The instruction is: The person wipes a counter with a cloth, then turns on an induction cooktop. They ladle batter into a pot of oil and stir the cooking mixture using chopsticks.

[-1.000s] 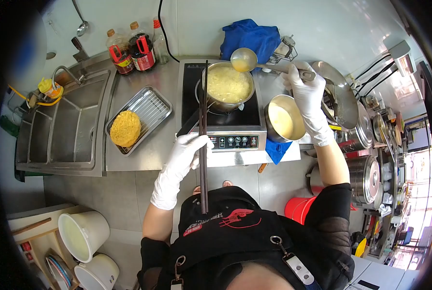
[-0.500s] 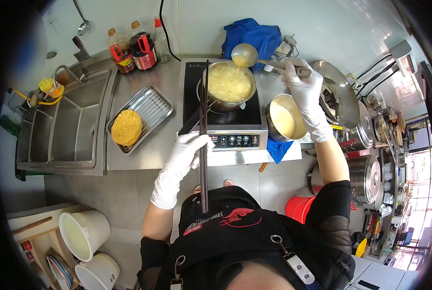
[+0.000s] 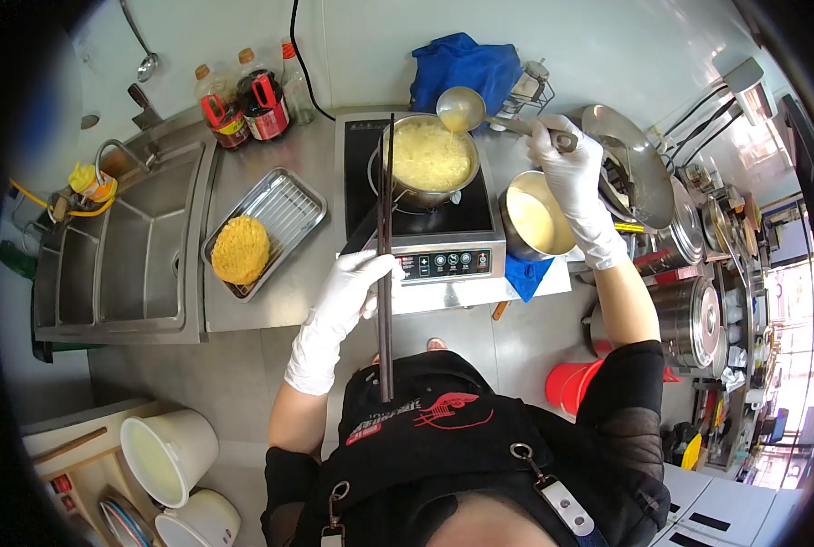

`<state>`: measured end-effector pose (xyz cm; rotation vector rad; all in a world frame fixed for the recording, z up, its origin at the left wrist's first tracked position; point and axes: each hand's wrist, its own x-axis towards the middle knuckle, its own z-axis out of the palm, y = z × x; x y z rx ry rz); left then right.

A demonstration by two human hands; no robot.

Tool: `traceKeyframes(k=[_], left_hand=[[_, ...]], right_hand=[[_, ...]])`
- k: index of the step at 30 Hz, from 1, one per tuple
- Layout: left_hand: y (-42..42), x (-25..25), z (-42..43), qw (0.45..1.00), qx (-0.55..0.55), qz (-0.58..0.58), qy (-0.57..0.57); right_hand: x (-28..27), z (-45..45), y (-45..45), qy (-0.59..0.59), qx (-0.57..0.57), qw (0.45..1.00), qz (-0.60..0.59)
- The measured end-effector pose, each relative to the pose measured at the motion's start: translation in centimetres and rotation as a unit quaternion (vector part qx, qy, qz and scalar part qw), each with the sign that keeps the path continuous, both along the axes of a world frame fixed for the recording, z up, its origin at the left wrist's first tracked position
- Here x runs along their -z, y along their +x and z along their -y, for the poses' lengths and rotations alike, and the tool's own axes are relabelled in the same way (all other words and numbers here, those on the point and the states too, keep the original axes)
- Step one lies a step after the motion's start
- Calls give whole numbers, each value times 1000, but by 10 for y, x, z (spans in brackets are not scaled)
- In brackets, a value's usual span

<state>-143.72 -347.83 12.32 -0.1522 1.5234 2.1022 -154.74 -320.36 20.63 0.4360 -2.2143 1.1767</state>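
Note:
My left hand (image 3: 357,283), in a white glove, is closed around long dark chopsticks (image 3: 386,319) that stand nearly upright in view beside the pot. My gloved right hand (image 3: 569,164) grips the handle of a ladle (image 3: 462,109) with yellow liquid in it. The ladle tilts over the back rim of a pot (image 3: 428,164) of bubbling yellow contents, and a thin stream runs from it into the pot. That pot sits on an induction cooker (image 3: 360,155). A second pot (image 3: 535,214) of pale yellow liquid stands right of the cooker.
A wire-rack tray (image 3: 288,214) with a round golden cake (image 3: 240,250) lies left of the cooker. Bottles (image 3: 263,100) stand behind it, and a sink (image 3: 143,264) is farther left. A blue cloth (image 3: 466,71) is behind the pot; a wok (image 3: 649,173) is at the right.
The ladle has tipped toward the pot, and a stream of liquid now falls from it. The chopsticks stay in my left hand. The whole view has shifted slightly.

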Motion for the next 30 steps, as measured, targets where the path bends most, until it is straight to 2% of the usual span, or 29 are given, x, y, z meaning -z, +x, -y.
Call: traceKeyframes(k=[7, 16, 19, 27, 30], left_hand=[[-1, 3, 10, 1000, 14, -2, 10], [-2, 5, 8, 1000, 18, 11, -5], [-5, 4, 2, 1000, 11, 8, -9], [-14, -1, -16, 999, -27, 16, -15], [-15, -1, -22, 999, -41, 9, -21]], right_hand=[[2, 11, -4, 33, 33, 999, -5], [11, 10, -8, 32, 3, 999, -44], [16, 3, -12, 76, 7, 996, -40], [20, -3, -31, 85, -35, 988, -126], [18, -6, -33, 78, -45, 991, -95]])
